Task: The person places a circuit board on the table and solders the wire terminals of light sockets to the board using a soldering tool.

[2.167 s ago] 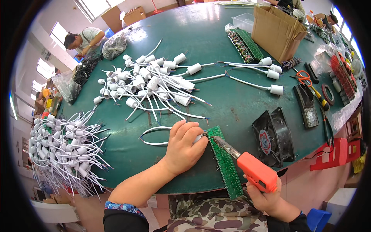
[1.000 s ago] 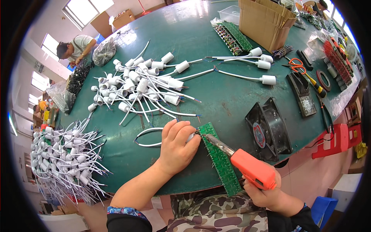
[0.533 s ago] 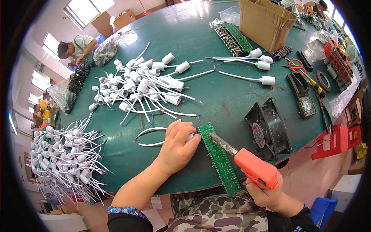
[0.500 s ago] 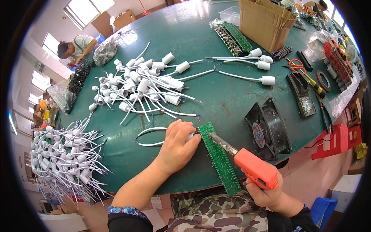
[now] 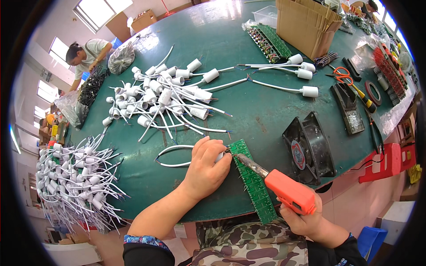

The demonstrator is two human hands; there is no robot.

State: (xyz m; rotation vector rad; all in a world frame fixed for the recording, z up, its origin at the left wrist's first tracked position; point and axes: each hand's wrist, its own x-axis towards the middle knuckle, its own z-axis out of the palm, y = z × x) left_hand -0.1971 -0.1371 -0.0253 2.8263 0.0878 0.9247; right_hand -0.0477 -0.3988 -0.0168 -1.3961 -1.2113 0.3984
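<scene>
Fingers of the left hand (image 5: 205, 168) are pressing the thin, stiff, probably fragile green circuit strip (image 5: 252, 181) and a light white socket wire (image 5: 175, 155) against the counter (image 5: 248, 106), while the right hand (image 5: 304, 219), closed around the orange handle, is holding the soldering iron (image 5: 277, 186) well behind its presumably hot tip.

This is an electronics assembly workshop, laid out around a large green worktable (image 5: 230, 40). On it lie heaps of white lamp sockets with wire leads (image 5: 159, 95), green circuit-board strips (image 5: 253, 184), a black cooling fan (image 5: 310, 148) and a soldering iron (image 5: 277, 186). Beyond the table's far left edge, another person (image 5: 86, 52) works under bright windows.
</scene>
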